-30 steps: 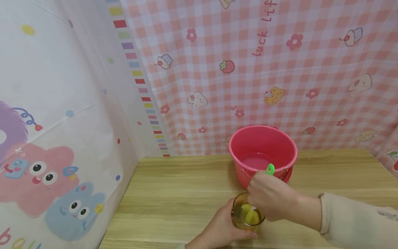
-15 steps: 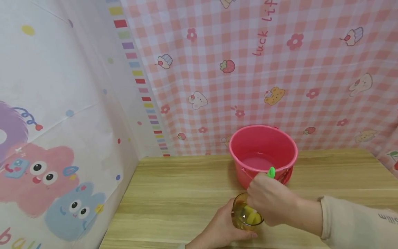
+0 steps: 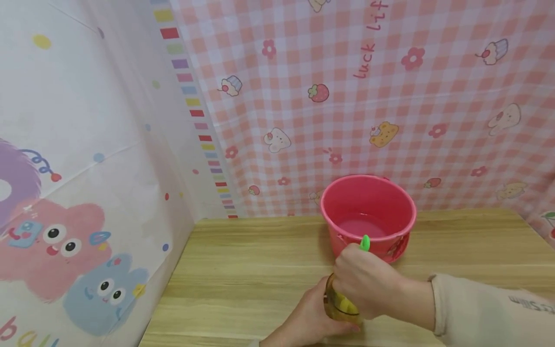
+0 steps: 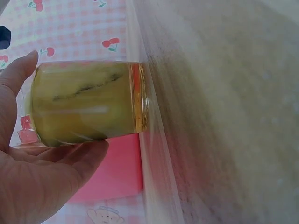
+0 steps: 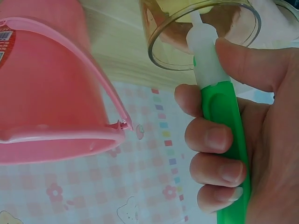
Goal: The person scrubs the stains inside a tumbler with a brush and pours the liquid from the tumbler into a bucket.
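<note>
My left hand [image 3: 305,313] grips an amber drinking glass [image 4: 88,102], thumb on one side and fingers on the other. In the head view the glass is close over the table, its mouth partly covered by my right hand [image 3: 368,282]. That hand's fingers curl round the green handle [image 5: 226,112] of a cup brush, thumb pressing its white neck [image 5: 205,51]. The handle's green end [image 3: 365,242] pokes out above the fist. Down inside the glass shows the brush's yellow sponge head [image 3: 345,304], partly hidden by the right hand.
Just behind the hands a pink bucket [image 3: 366,195] stands on the wood-grain table [image 3: 243,270], its handle [image 5: 100,72] hanging down at the side. Behind it hangs a pink checked cloth [image 3: 295,115]; a printed white sheet [image 3: 130,193] borders the left side.
My right hand has moved left and slightly down over the glass, taking the brush handle with it. It now covers more of the glass's mouth. The left hand and bucket hold their places.
</note>
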### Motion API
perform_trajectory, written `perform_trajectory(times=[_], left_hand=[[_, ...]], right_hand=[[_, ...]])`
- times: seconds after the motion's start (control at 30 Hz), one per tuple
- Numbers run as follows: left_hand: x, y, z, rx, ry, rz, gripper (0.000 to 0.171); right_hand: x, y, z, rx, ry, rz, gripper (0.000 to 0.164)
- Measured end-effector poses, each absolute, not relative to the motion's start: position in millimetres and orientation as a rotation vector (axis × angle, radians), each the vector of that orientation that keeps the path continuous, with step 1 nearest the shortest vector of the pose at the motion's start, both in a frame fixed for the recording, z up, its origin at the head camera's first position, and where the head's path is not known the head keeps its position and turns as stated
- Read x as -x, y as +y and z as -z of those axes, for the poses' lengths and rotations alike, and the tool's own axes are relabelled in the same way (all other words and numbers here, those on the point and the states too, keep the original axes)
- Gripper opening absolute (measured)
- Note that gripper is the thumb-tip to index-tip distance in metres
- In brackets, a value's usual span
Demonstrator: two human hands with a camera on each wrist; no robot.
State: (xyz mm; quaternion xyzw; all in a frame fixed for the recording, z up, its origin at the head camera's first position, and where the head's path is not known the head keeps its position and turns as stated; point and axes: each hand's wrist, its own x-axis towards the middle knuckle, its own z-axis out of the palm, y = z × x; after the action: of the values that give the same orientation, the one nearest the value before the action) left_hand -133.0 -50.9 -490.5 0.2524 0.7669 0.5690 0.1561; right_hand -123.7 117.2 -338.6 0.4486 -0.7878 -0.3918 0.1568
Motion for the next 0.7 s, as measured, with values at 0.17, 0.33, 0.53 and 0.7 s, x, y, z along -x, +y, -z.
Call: perform_trajectory(times=[0.17,0.33,0.53,0.7], left_hand=[[132,-50,490,-0.700,2.185,-1.634,0.078],[132,-50,489,-0.673,2.183,-1.630,0.079],[132,-49,489,-0.668,2.210,-1.607,0.082],[132,-49,490,-0.681,2.240,-1.599,0.083]], right_hand=[[126,115,338,-1.258,-2.242,1.136,0.045],[130,116,335,-1.257,-2.258,1.153,0.047],[132,119,328,-1.241,-2.331,1.081,0.040],[133,122,325,-1.229,-2.374,1.040,0.037]])
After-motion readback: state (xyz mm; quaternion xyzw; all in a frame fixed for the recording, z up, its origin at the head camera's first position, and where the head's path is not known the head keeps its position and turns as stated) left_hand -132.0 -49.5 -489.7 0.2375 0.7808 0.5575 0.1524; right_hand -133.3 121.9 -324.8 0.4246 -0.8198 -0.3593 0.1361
